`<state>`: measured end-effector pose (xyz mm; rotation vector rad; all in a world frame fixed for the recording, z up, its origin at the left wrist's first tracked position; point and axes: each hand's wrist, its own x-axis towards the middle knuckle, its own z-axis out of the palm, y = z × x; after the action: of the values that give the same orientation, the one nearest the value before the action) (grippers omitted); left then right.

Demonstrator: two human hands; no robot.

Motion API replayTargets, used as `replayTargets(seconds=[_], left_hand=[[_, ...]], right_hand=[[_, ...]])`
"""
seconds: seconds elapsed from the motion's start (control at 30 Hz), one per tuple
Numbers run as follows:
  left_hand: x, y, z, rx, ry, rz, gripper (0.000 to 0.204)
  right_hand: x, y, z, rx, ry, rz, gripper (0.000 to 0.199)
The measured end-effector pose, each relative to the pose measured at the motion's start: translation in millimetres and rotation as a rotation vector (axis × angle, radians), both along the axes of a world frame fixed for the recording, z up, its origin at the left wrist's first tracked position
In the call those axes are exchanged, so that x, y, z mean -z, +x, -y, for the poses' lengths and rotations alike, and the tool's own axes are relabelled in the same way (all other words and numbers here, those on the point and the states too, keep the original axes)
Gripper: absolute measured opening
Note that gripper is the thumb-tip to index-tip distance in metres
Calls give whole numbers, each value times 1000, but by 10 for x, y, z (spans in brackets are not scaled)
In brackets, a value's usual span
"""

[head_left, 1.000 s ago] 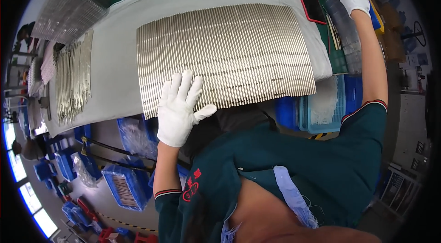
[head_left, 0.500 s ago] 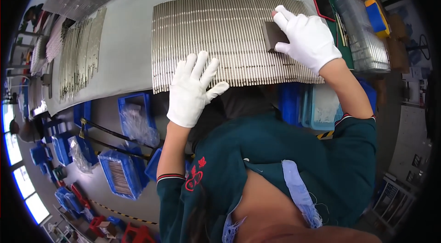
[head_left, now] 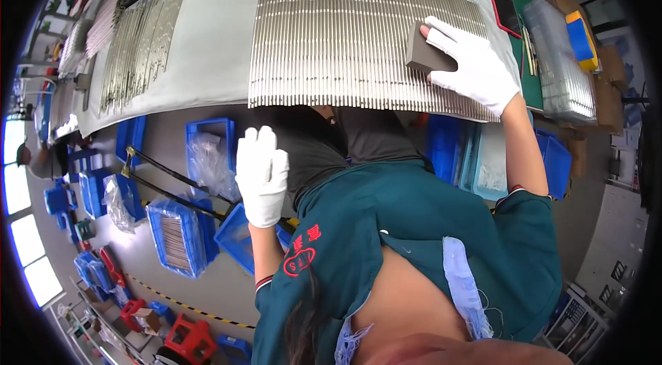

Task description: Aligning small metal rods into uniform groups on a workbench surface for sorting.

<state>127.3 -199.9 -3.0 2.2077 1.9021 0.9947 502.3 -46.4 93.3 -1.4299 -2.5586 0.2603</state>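
My right hand [head_left: 476, 65], in a white glove, grips a dark grey rectangular block [head_left: 427, 51] between thumb and fingers. The block rests on the right part of a wide row of thin silvery metal rods [head_left: 338, 41], laid side by side on the cloth-covered table. What the block is made of I cannot tell. Off the table's near edge, my left hand [head_left: 262, 175], also white-gloved, is raised with its fingers stretched out and nothing in it. It is apart from the rods, below their near left corner.
More rods [head_left: 141, 48] lie in a looser group at the left. A red-edged phone [head_left: 503, 5], clear plastic trays [head_left: 562, 65] and a blue-and-yellow tape roll [head_left: 581, 39] lie at the right. Blue bins [head_left: 176, 237] stand on the floor below; a person [head_left: 43, 158] is at far left.
My left hand has lifted off the near edge of the rods and drawn back toward me. The right hand stays on the block, which now sits tilted at a different angle on the rods.
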Motion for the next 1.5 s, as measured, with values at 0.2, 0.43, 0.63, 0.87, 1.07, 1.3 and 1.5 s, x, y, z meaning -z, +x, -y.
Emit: replayTargets(seconds=[0.2,0.43,0.63,0.87,1.07,1.3,1.5], left_hand=[[-201,-233,-391,-76,56,-124,38],[-337,-574,-1332,171,210,-484,26],[-358,-545,-1597,450,96,-533,33],[-400,-643,-1868,502,279,-623,25],[-288,-493,-2064,621,269,-534,29],[-354,-714,-2018,562,216,-543,30],[-355,-914,-2001,520,232,-633,29]], right_hand=[[192,-86,38,67,69,37,67],[310,387,-389,277,174,6,69],[457,637,-366,241,63,9,78],[689,1103,-635,543,297,-532,62],[1005,1626,-623,887,532,-646,64],[1033,1727,-630,838,558,-538,68],[1015,1697,-631,823,530,-549,63]])
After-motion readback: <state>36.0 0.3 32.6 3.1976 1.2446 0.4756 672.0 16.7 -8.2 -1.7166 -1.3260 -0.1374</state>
